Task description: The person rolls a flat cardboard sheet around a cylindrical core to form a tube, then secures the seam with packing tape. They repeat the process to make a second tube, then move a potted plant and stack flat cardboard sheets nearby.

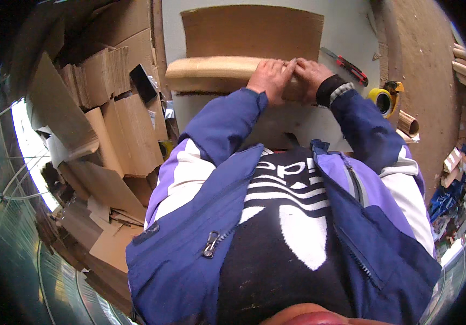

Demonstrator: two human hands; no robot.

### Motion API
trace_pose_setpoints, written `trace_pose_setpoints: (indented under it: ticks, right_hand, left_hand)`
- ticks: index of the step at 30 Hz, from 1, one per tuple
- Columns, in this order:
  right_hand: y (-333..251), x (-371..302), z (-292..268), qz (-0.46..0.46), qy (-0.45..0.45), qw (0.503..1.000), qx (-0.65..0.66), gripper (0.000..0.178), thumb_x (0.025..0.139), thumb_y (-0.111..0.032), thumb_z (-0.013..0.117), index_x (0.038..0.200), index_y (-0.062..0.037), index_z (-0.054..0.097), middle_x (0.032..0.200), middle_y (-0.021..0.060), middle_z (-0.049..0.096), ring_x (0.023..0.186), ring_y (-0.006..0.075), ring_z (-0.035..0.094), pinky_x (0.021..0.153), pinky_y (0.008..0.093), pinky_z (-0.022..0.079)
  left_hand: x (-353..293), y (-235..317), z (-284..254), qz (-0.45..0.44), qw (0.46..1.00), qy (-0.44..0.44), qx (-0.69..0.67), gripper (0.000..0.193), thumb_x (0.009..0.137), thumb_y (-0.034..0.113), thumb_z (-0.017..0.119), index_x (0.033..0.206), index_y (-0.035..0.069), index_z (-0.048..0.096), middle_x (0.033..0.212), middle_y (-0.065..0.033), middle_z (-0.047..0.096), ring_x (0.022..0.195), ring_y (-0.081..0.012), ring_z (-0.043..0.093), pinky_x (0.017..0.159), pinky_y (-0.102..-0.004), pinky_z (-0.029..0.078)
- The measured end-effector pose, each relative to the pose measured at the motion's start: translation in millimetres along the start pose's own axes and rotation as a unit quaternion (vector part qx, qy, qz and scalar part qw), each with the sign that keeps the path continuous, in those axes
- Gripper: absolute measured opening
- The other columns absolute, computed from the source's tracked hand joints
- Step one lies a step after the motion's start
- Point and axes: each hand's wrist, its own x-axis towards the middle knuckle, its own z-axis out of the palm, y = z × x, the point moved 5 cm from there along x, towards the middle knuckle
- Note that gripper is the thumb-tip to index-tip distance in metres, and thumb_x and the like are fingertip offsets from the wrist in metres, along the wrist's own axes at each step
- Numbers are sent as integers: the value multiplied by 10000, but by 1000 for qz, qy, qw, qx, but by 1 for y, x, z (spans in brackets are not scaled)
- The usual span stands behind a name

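Observation:
A thick roll of tan cardboard [211, 67] lies crosswise on the pale tabletop [287, 124], its left end sticking out past my hands. My left hand [271, 78] is closed over the roll right of its middle. Close beside it, my right hand [311, 76] grips the right end, with fingertips of both hands nearly meeting on top. The undersides of the fingers are hidden. Just beyond the roll, a browner cardboard sheet [252, 30] lies on the table; whether it joins the roll I cannot tell. A red and black utility knife [352, 69] rests to the right of my right hand.
Right of my right forearm are a yellow tape roll [380, 100] with an orange-yellow dispenser [395, 93] and a cardboard tube [408, 123]. On the left, stacked cardboard pieces [127, 135] crowd the table's side, with a dark phone-like slab [143, 83] on them.

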Motion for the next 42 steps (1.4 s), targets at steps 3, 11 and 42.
trace_pose_setpoints:
  ticks: [3,11,42]
  right_hand:
    - [-17,-18,7,7,11,1000,-21,932,560,-325,853,1373,-106,452,1372,181,480,1230,398,498,1031,469,431]
    - [11,-3,6,5,-68,996,65,919,590,-370,876,1379,-99,492,1326,185,540,1250,363,520,1045,440,446]
    - [-147,214,20,-37,-122,988,-86,621,984,-146,438,1517,-423,280,1085,181,655,929,332,703,751,449,583]
  left_hand:
    - [-24,20,-1,4,997,57,-60,1095,588,302,851,1497,73,284,1352,-183,499,1301,-351,438,1109,-481,307]
    - [-16,18,12,-59,998,-4,-13,1137,571,415,866,1501,103,292,1458,-155,395,1395,-331,327,1160,-500,232]
    - [-53,22,68,-16,992,73,-99,542,932,301,439,1434,102,397,1384,-166,456,1320,-353,404,1142,-546,262]
